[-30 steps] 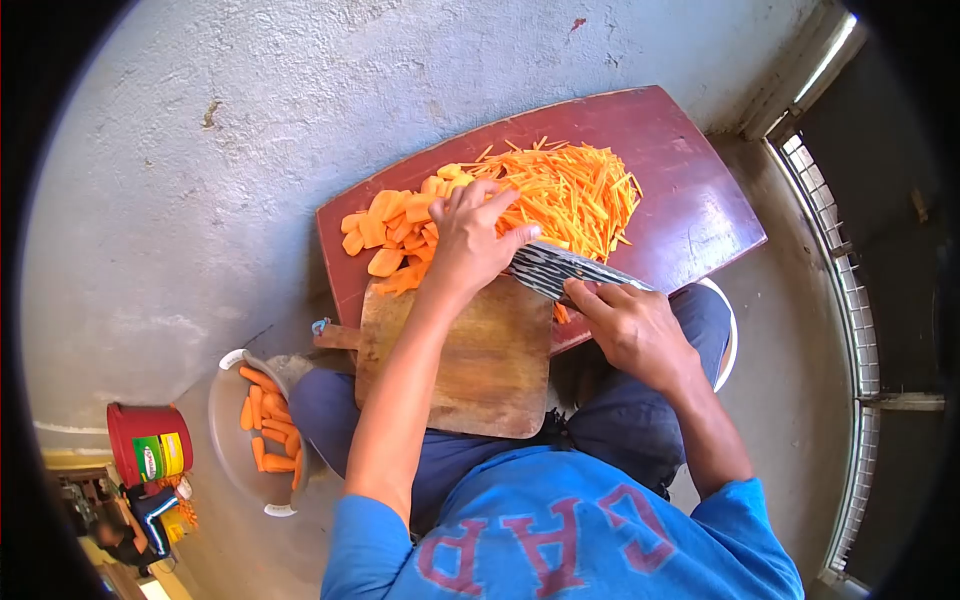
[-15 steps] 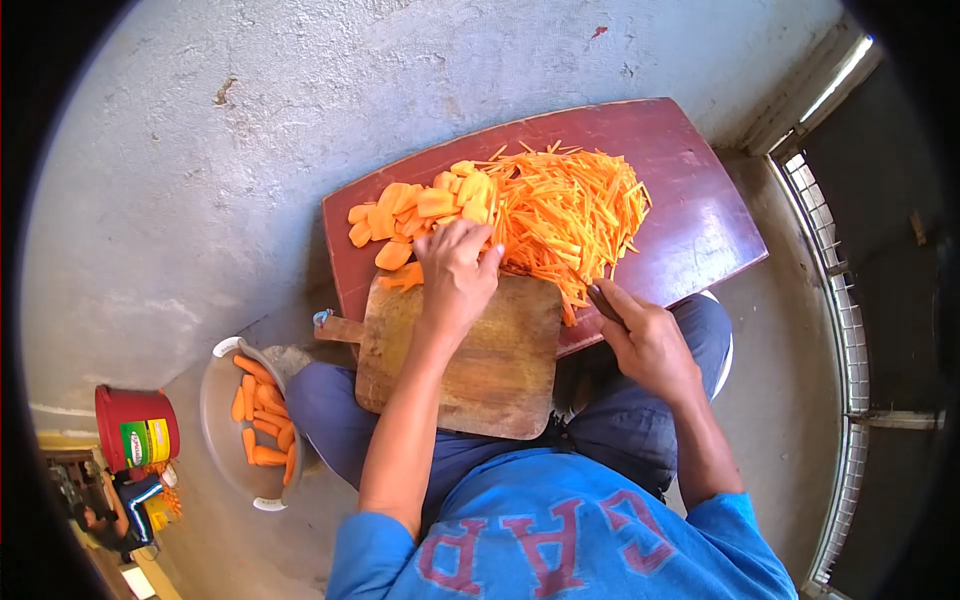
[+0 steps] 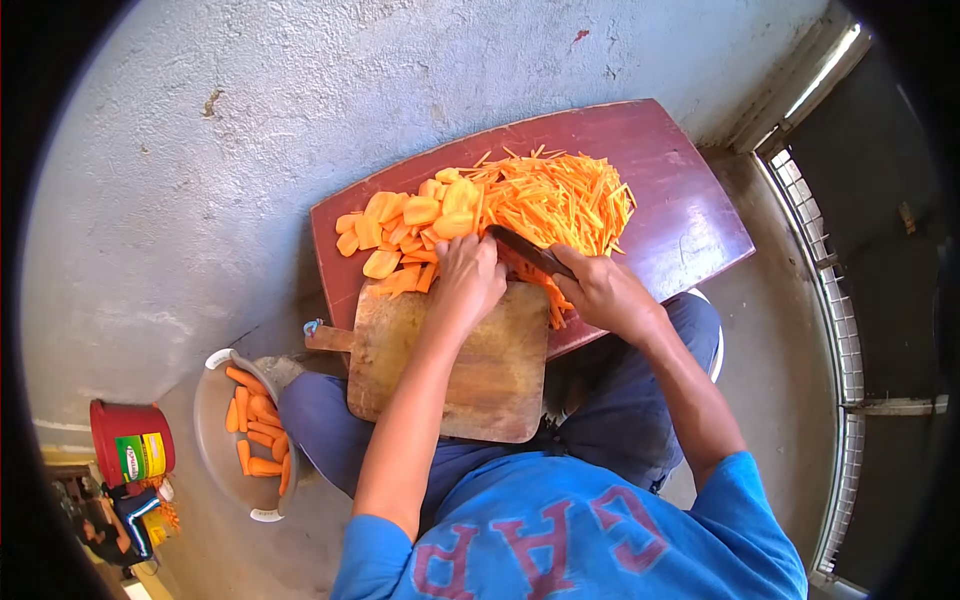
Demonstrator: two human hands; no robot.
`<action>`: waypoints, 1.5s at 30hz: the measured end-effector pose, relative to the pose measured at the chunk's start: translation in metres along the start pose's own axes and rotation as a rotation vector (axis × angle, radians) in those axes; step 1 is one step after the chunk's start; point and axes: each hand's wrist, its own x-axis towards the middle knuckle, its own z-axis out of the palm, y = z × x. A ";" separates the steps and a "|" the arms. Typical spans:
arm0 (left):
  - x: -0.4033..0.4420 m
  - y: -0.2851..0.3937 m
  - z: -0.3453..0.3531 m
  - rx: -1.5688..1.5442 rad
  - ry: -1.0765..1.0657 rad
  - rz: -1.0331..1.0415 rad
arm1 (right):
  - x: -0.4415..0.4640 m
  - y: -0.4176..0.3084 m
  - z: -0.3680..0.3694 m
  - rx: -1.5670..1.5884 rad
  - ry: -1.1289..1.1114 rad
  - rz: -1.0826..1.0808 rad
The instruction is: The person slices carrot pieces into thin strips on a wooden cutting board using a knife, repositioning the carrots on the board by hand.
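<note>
A rough, pale blue-grey wall (image 3: 250, 130) runs along the far side and the left, marked by a brown chip (image 3: 212, 103) on its left part and a small red spot (image 3: 581, 36) farther right. At the near left, a red bucket (image 3: 104, 440) with a green-and-yellow label (image 3: 140, 456) sits near another person (image 3: 112, 530) in dark clothes with a striped leg. On the right, a pale metal grille (image 3: 845, 325) edges a dark panel (image 3: 905, 270) beyond the grey floor (image 3: 775, 370)

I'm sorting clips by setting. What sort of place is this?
Likely an informal food-preparation corner: cut carrots heaped on a red table, a wooden board, and a tub of whole carrots on the floor.
</note>
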 end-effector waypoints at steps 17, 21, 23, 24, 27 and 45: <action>0.097 0.060 0.080 0.019 0.016 0.129 | 0.003 0.076 -0.024 -0.010 0.290 0.173; 0.108 0.064 0.073 -0.088 -0.073 0.073 | 0.008 0.088 -0.035 0.011 0.242 0.221; 0.105 0.058 0.068 -0.267 0.028 0.103 | 0.012 0.090 -0.038 0.016 0.245 0.206; 0.105 0.053 0.068 -0.357 0.081 0.116 | 0.013 0.090 -0.039 0.017 0.246 0.196; 0.113 0.028 0.053 -0.385 0.242 0.111 | 0.005 0.070 -0.044 0.074 0.214 0.196; 0.243 -0.005 0.088 -0.279 -0.189 -0.035 | -0.037 0.024 -0.018 0.370 0.092 0.097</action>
